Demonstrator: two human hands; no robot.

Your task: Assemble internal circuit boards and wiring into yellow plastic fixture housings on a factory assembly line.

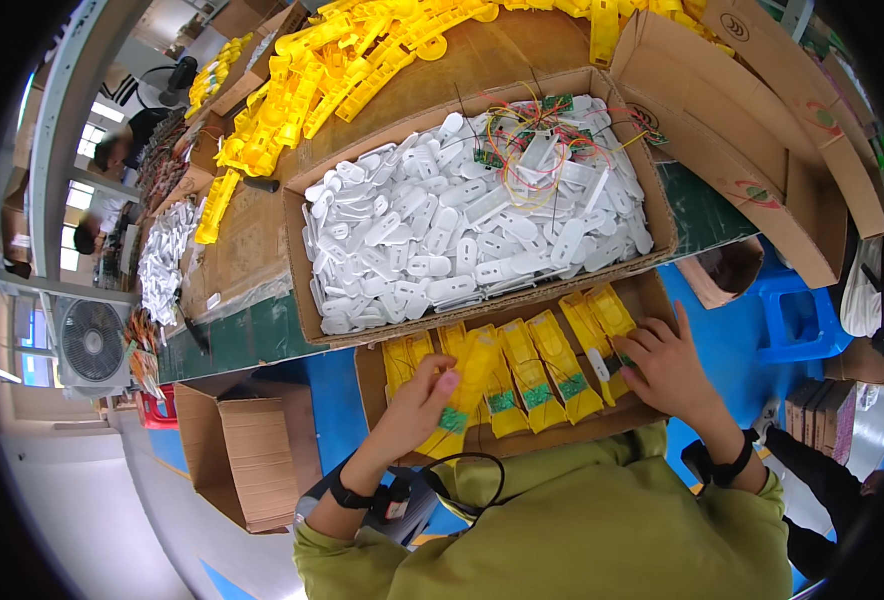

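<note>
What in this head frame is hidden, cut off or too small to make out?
- Head view: whether the left hand grips or only touches the yellow shell; its fingers cover the contact.
- Right hand: a small white piece shows beside it, but the palm hides any grip.
- Green circuit boards: details too small.
- Wires in the white-parts box: a tangle.
- Frame corners: black fisheye rim.

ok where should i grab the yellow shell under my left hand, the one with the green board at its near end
Judging from its pose, take the yellow shell by its long side edges near the middle, from above. It lies flat and lengthwise in the near box, neighbours close beside it, and the green board fills its near end. The left hand already rests there.
</note>
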